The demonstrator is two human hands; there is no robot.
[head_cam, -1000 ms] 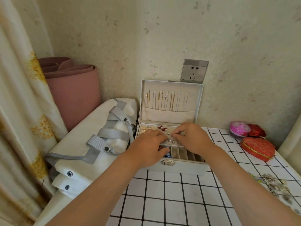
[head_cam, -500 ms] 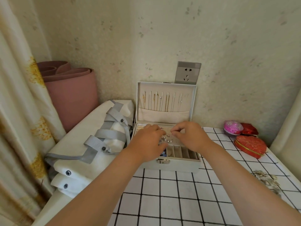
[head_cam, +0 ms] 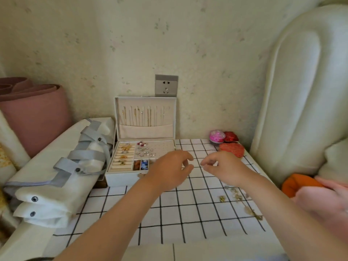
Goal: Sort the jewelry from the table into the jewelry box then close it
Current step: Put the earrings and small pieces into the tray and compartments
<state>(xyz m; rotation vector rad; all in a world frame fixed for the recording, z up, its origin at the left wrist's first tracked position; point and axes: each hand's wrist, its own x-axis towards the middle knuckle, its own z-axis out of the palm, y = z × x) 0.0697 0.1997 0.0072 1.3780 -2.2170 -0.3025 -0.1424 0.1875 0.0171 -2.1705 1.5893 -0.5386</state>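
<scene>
The white jewelry box (head_cam: 122, 177) stands open against the wall, necklaces hanging in its raised lid (head_cam: 145, 117). Rings and earrings fill its tray. Loose jewelry (head_cam: 238, 197) lies on the checked tablecloth at the right. My left hand (head_cam: 169, 171) hovers over the box's right front corner, fingers loosely curled and holding nothing. My right hand (head_cam: 224, 167) hangs over the cloth just right of it, thumb and fingertips close together; I see nothing between them.
A folded white bag with grey straps (head_cam: 62, 166) lies left of the box, a pink rolled mat (head_cam: 35, 113) behind it. Small pink and red trinket boxes (head_cam: 225, 137) sit at the back right. A padded white headboard (head_cam: 301, 95) rises on the right.
Both hands have left the box tray and moved right, over the box's corner and the cloth. The view has swung right, showing the headboard.
</scene>
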